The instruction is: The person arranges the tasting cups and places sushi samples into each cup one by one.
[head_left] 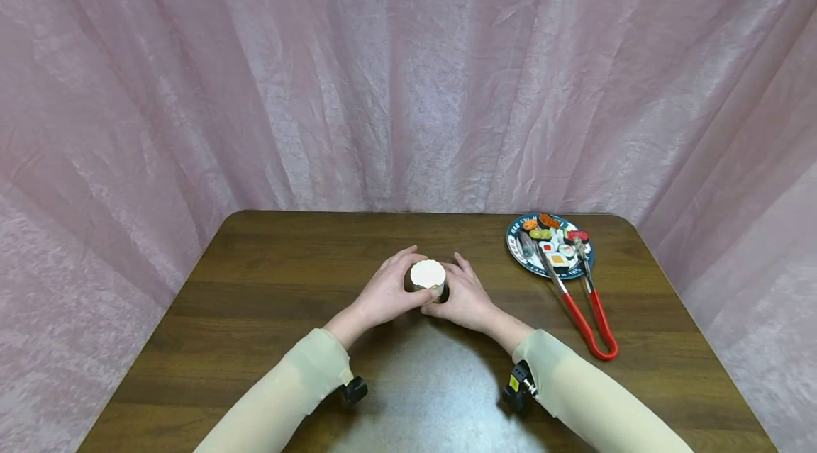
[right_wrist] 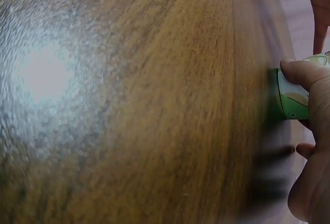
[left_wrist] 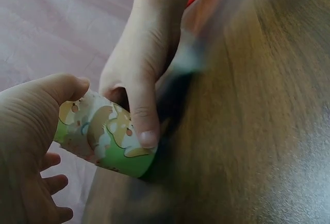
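A small cylinder, cup-like in shape, stands near the middle of the table with a bright white top. Its side bears a green print of cartoon animals in the left wrist view. My left hand grips it from the left, thumb near its upper edge. From the right, my right hand holds it too, its thumb lower on the printed side. In the right wrist view, only part of the green-and-white side shows past the right thumb. Whether its base touches the table is hard to tell.
At the back right of the brown wooden table lies a patterned blue plate with several sushi pieces. Tongs with red handles rest across it, handles pointing toward the front. Pink curtains hang behind the table.
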Tool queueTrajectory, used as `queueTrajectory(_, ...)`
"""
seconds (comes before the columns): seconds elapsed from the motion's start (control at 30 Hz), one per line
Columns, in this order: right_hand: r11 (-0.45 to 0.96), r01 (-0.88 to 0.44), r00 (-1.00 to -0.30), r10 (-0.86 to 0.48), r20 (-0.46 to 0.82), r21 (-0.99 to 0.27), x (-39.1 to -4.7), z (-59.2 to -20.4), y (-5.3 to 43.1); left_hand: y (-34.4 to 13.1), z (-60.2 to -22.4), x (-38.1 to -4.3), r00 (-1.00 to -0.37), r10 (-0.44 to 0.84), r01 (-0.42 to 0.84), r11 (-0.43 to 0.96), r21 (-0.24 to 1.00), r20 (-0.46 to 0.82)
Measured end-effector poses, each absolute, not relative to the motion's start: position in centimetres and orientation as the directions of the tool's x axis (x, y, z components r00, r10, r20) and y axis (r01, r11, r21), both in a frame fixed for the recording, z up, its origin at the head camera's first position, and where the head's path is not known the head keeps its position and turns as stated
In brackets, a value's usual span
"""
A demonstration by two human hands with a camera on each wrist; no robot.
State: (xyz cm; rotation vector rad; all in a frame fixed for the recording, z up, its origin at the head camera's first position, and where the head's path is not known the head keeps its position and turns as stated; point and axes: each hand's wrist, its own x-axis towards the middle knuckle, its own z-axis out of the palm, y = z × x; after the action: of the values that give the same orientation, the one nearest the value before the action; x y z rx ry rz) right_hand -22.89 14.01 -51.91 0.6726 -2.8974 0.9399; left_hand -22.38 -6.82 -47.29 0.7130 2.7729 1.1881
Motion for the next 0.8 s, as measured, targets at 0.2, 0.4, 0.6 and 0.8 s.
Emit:
queueTrajectory(0.2, 0.723, -0.402, -0.909, -0.388, 0.151, -0.562, -23.0, -52.0, 14.0, -6.8, -46.3, -22.4, -0.886, 0.431, 0.416, 0.572, 0.707, 0.173)
queueTrajectory(0.4, 0.73, -0.398, -0.912, -0.382, 0.151, -0.556, -22.9, -52.1, 14.1, -6.9, -44.6, -22.4, -0.882, 0.422, 0.433, 0.553, 0.712, 0.21)
queueTrajectory(0.6, 0.737, -0.377, -0.919, -0.375, 0.124, -0.561, -22.9, -52.0, 14.1, -8.1, -43.6, -22.9, -0.895, 0.389, 0.419, 0.564, 0.711, 0.219)
queueTrajectory(0.8, 0.739, -0.369, -0.922, -0.369, 0.121, -0.564, -22.7, -52.0, 14.1, -11.0, -44.1, -23.8, -0.922, 0.317, 0.379, 0.627, 0.68, 0.222)
